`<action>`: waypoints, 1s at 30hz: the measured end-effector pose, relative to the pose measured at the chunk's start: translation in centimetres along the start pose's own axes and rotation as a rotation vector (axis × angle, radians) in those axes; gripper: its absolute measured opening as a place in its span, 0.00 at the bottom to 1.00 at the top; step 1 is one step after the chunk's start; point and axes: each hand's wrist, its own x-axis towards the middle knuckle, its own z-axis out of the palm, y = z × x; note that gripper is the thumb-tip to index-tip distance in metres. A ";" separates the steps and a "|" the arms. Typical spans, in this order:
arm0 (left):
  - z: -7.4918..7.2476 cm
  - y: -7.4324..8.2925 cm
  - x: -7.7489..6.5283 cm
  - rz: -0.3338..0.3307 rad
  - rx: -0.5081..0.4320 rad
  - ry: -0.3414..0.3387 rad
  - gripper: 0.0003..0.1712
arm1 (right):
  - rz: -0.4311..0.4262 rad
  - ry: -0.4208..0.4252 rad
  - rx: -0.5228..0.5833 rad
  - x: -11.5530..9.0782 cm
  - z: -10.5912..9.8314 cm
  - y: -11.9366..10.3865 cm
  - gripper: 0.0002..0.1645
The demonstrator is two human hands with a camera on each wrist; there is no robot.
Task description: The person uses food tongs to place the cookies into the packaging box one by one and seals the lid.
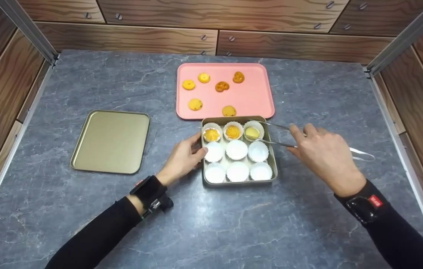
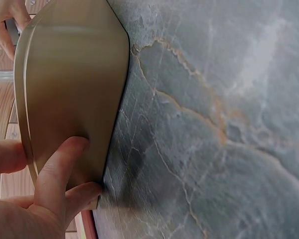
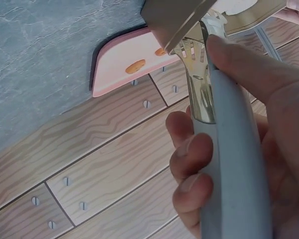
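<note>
Left hand (image 1: 181, 158) lay at the near-left wall of the gold tin (image 1: 271, 149), fingers curled on it. Right hand (image 1: 325, 157) gripped tongs (image 1: 277, 135), tips at the far-right paper cup (image 1: 252, 131). Pink tray (image 1: 256, 97) lay beyond.

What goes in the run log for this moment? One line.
left hand: holds tin | right hand: grips tongs at back-right cup | cookies on tray

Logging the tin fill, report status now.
Left hand steadies tin. Right hand grips tongs at cookie. Nothing in the way.
</note>
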 end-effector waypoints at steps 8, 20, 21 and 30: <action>-0.1 0.0 -0.1 -0.018 0.002 0.001 0.41 | 0.055 -0.082 0.177 -0.1 0.0 0.9 0.34; 0.0 0.1 0.2 0.002 0.025 0.001 0.39 | 0.233 -0.080 0.358 2.4 3.1 3.0 0.29; 0.0 0.1 0.2 -0.001 0.022 0.000 0.39 | 0.247 -0.084 0.356 2.8 3.4 3.2 0.28; -0.1 0.1 0.0 -0.024 0.007 -0.009 0.40 | 0.395 -0.236 0.305 6.5 7.4 4.2 0.28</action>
